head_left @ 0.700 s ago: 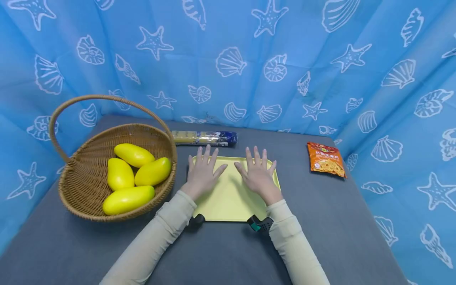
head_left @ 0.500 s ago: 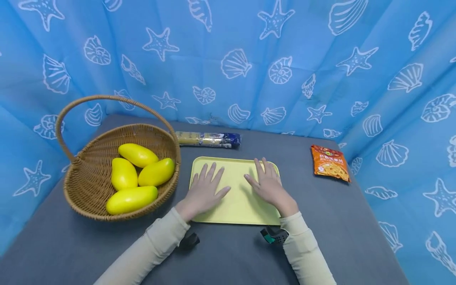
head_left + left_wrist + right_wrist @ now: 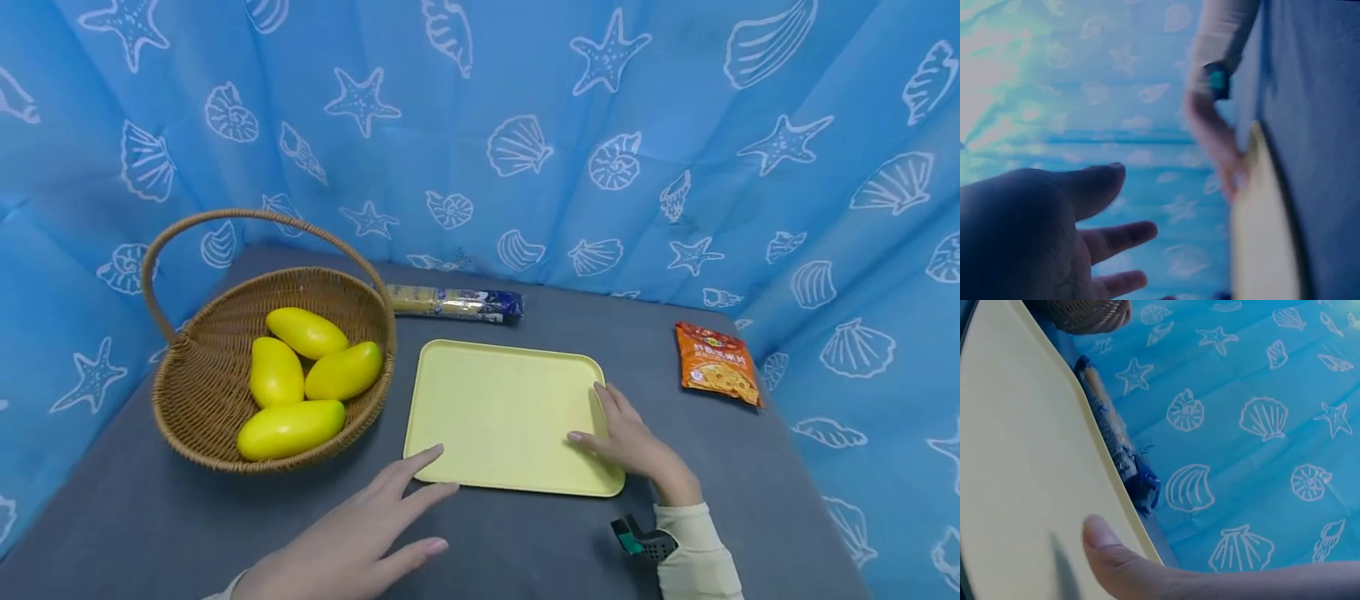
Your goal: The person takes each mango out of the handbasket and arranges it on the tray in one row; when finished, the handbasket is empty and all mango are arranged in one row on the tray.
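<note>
A pale yellow rectangular tray [image 3: 510, 417] lies flat on the grey cloth in the head view. My left hand [image 3: 345, 533] is nearer to me than the tray's front left corner, its fingers extended and spread, holding nothing. Over the tray's right side is my right hand [image 3: 633, 437], fingers extended and thumb pointing inward. Whether it touches the tray cannot be told. In the left wrist view, the left thumb and fingers [image 3: 1138, 232] are apart from the tray [image 3: 1266, 231]. The right wrist view shows the right thumb [image 3: 1107, 540] above the tray's surface.
Left of the tray stands a wicker basket [image 3: 198, 400] with a tall handle, holding several yellow mangoes [image 3: 292, 429]. A long clear-and-blue packet [image 3: 457, 304] lies behind the tray. An orange snack bag [image 3: 717, 364] is at the right. A blue shell-patterned curtain [image 3: 480, 200] hangs behind.
Both hands were over the tray with fingers spread. The left has come back toward me and off the tray; the right has moved to the tray's right edge. The head view has shifted slightly.
</note>
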